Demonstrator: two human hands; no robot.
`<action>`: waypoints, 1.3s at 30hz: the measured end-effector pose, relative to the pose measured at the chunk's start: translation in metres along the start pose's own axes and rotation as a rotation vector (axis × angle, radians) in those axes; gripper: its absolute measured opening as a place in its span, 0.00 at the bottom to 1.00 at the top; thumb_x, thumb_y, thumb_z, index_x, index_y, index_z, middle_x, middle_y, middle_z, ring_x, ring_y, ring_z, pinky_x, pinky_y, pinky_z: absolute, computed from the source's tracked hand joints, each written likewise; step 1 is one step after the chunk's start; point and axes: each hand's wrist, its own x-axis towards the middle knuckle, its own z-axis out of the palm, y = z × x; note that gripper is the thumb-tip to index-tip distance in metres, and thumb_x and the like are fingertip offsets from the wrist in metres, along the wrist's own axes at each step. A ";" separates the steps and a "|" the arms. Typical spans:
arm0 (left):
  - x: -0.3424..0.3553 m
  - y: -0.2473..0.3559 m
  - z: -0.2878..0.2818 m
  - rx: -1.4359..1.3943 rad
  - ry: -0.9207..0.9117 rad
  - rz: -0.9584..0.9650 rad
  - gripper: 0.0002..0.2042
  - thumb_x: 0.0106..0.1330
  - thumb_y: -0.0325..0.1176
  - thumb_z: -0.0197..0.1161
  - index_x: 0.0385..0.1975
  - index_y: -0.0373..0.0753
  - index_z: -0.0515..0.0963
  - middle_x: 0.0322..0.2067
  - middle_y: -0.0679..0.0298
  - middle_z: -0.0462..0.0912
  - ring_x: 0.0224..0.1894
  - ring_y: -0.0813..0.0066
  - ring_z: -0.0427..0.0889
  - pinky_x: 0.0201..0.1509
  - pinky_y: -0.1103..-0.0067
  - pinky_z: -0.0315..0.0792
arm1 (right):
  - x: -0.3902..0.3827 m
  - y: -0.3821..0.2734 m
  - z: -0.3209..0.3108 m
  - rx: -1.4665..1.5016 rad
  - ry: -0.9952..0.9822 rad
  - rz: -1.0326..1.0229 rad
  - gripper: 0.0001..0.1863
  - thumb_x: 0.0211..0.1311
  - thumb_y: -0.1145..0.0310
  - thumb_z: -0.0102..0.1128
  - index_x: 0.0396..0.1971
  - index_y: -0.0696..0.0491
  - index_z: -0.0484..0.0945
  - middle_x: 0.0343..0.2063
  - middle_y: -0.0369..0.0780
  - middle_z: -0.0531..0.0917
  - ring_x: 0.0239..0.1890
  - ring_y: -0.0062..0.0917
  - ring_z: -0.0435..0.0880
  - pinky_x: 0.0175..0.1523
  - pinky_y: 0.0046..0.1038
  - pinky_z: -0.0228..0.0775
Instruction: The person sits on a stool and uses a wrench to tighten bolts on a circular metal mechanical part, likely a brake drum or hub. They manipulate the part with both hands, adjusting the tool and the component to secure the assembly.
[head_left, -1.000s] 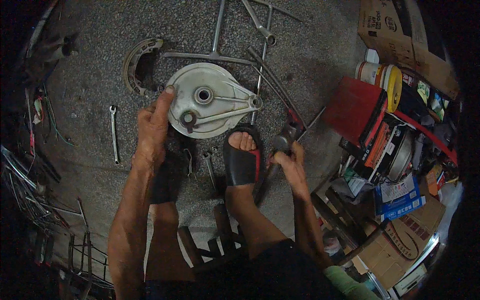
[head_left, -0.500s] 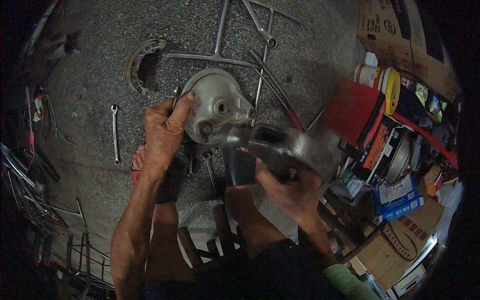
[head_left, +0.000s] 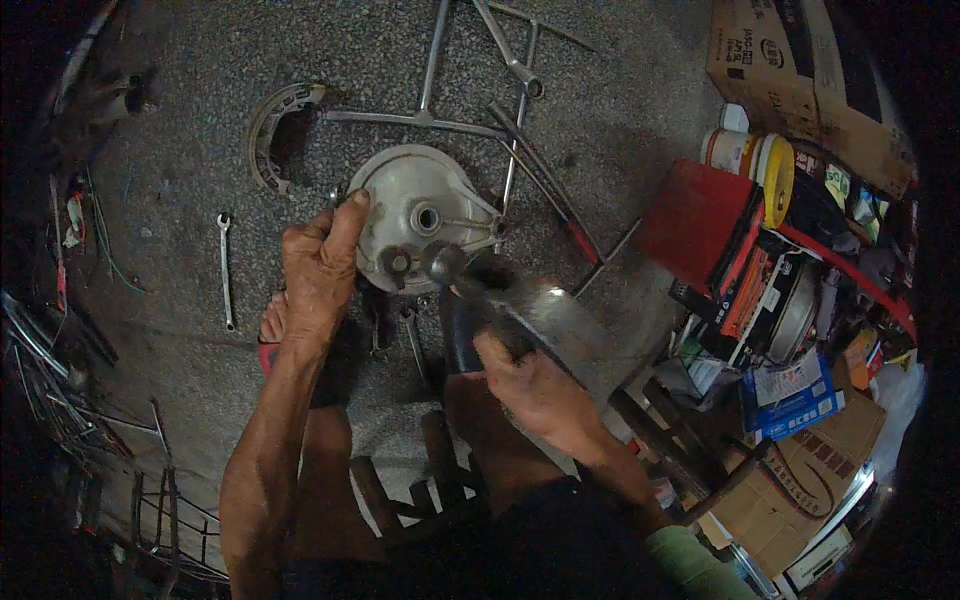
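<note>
My left hand grips the left rim of a round silver brake drum cover plate, thumb on its face. The plate has a bored boss in its middle and a lug at its right. My right hand is closed round a hammer whose handle is mostly hidden. The rounded metal end of the hammer's head overlaps the plate's lower right in view, close to a short round stub; whether they touch I cannot tell. The rest of the head is smeared by motion.
A curved brake shoe lies up left on the speckled floor. T-shaped metal bars lie beyond the plate. A combination wrench rests at left, another wrench between my feet. Boxes and a red case crowd the right.
My right hand and the hammer have moved left, and the hammer's head is tilted differently. The plate stays in my left hand, with its face turned a little more toward me.
</note>
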 end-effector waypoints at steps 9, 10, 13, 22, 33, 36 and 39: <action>0.000 0.004 0.005 0.040 -0.011 0.048 0.23 0.61 0.45 0.63 0.13 0.29 0.72 0.11 0.73 0.63 0.18 0.85 0.59 0.19 0.80 0.54 | 0.013 0.000 -0.001 -0.322 0.000 -0.350 0.11 0.58 0.69 0.57 0.40 0.53 0.75 0.35 0.45 0.76 0.34 0.40 0.78 0.38 0.37 0.72; 0.000 -0.004 0.003 0.039 -0.004 0.026 0.23 0.60 0.45 0.63 0.14 0.28 0.73 0.11 0.73 0.63 0.18 0.85 0.59 0.19 0.80 0.55 | 0.003 -0.003 -0.005 -0.266 -0.001 -0.302 0.11 0.58 0.69 0.57 0.41 0.54 0.75 0.35 0.45 0.76 0.33 0.40 0.78 0.37 0.37 0.72; -0.003 0.001 -0.002 0.106 0.029 0.001 0.23 0.60 0.46 0.63 0.16 0.27 0.74 0.12 0.73 0.64 0.19 0.85 0.60 0.19 0.80 0.56 | -0.016 -0.020 -0.019 -0.215 -0.040 -0.222 0.12 0.58 0.71 0.56 0.43 0.54 0.74 0.33 0.46 0.76 0.31 0.40 0.78 0.36 0.37 0.71; -0.002 0.004 0.006 0.072 -0.049 0.016 0.23 0.60 0.46 0.63 0.15 0.29 0.74 0.11 0.73 0.63 0.18 0.84 0.60 0.19 0.78 0.56 | 0.006 0.006 0.010 -0.276 0.118 -0.348 0.17 0.57 0.76 0.54 0.48 0.55 0.71 0.29 0.48 0.76 0.27 0.42 0.78 0.32 0.36 0.70; 0.001 0.011 -0.003 0.268 -0.164 -0.127 0.24 0.62 0.49 0.58 0.30 0.26 0.81 0.22 0.61 0.80 0.26 0.76 0.72 0.33 0.75 0.69 | 0.007 0.006 0.005 -0.392 -0.098 -0.200 0.16 0.57 0.74 0.57 0.47 0.58 0.73 0.41 0.48 0.76 0.49 0.43 0.78 0.53 0.32 0.72; -0.001 0.019 -0.005 0.191 -0.119 -0.129 0.22 0.62 0.46 0.59 0.24 0.27 0.77 0.19 0.66 0.74 0.24 0.79 0.68 0.30 0.77 0.64 | -0.018 -0.014 -0.018 -0.266 -0.041 -0.198 0.17 0.57 0.73 0.58 0.47 0.58 0.73 0.42 0.49 0.77 0.49 0.43 0.78 0.54 0.33 0.71; -0.004 0.007 0.003 0.094 0.015 -0.012 0.22 0.61 0.43 0.61 0.13 0.29 0.70 0.11 0.75 0.63 0.17 0.86 0.59 0.19 0.79 0.55 | -0.022 -0.013 -0.020 -0.270 -0.061 -0.216 0.17 0.56 0.73 0.59 0.47 0.58 0.73 0.42 0.50 0.77 0.50 0.43 0.77 0.56 0.34 0.69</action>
